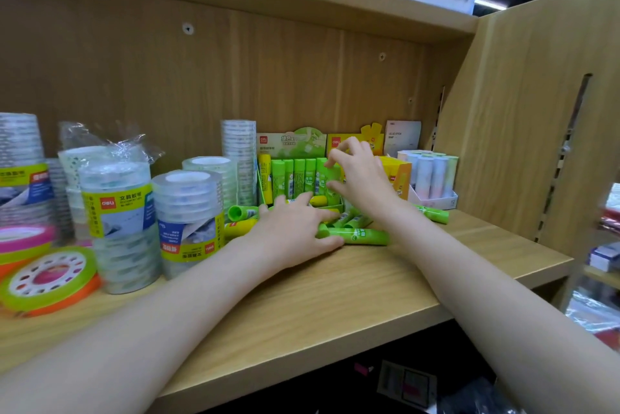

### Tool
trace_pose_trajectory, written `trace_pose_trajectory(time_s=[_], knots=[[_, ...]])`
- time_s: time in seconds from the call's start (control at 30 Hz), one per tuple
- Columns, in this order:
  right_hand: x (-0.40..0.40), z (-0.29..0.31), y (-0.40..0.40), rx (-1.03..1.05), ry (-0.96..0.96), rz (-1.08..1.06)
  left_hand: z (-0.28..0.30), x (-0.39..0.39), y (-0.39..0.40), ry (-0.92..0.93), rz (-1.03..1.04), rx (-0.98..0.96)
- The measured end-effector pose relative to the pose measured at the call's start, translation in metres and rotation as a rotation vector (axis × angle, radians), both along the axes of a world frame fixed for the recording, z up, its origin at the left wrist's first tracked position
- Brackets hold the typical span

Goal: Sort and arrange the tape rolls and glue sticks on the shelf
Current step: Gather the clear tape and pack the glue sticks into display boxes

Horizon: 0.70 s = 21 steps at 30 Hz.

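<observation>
Right hand (359, 175): my fingers pinch a green glue stick (330, 179), standing it in the green box (303, 145).
Left hand (295, 229): fingers flat, corralling loose sticks (355, 235) before that box.

Both arms are bare from the lower edge of the view up to the wrists; no sleeve edge shows anywhere along them. The left forearm comes in from about 7 o'clock, the right forearm from about 5 o'clock. The left hand (295, 229) and the right hand (360, 175) wear no glove. No ring, watch or bracelet shows on either hand or wrist. The fingernails that show are short and unpainted. The fingers are slim.
</observation>
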State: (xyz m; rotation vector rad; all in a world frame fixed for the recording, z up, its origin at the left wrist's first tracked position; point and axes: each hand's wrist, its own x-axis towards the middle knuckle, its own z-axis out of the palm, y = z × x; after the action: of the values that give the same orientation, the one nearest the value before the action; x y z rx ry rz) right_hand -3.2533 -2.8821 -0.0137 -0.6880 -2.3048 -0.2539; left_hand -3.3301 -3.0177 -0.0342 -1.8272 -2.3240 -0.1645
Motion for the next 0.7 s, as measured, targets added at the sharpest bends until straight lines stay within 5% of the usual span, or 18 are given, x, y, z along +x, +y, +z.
trace_pose_trajectory(time_s=[0.1, 0.23, 0.33, 0.43, 0.57, 0.7], knots=[[0.005, -0.003, 0.000, 0.066, -0.047, 0.041, 0.000, 0.002, 0.000, -0.001, 0.057, -0.017], [-0.004, 0.005, 0.002, 0.084, -0.438, -0.019, -0.001, 0.004, 0.001, 0.000, 0.095, -0.034], [-0.017, 0.008, 0.006, 0.053, -0.472, -0.007, -0.002, 0.003, 0.001, 0.000, 0.094, -0.040], [-0.013, 0.015, 0.009, -0.165, -0.226, 0.125, -0.002, 0.002, 0.002, -0.001, 0.089, -0.038], [0.008, 0.029, 0.018, -0.531, 0.409, 0.380, 0.000, 0.003, 0.002, -0.014, 0.092, -0.050], [0.026, 0.029, 0.028, -0.502, 0.805, 0.352, 0.000, 0.003, 0.002, -0.018, 0.092, -0.055]])
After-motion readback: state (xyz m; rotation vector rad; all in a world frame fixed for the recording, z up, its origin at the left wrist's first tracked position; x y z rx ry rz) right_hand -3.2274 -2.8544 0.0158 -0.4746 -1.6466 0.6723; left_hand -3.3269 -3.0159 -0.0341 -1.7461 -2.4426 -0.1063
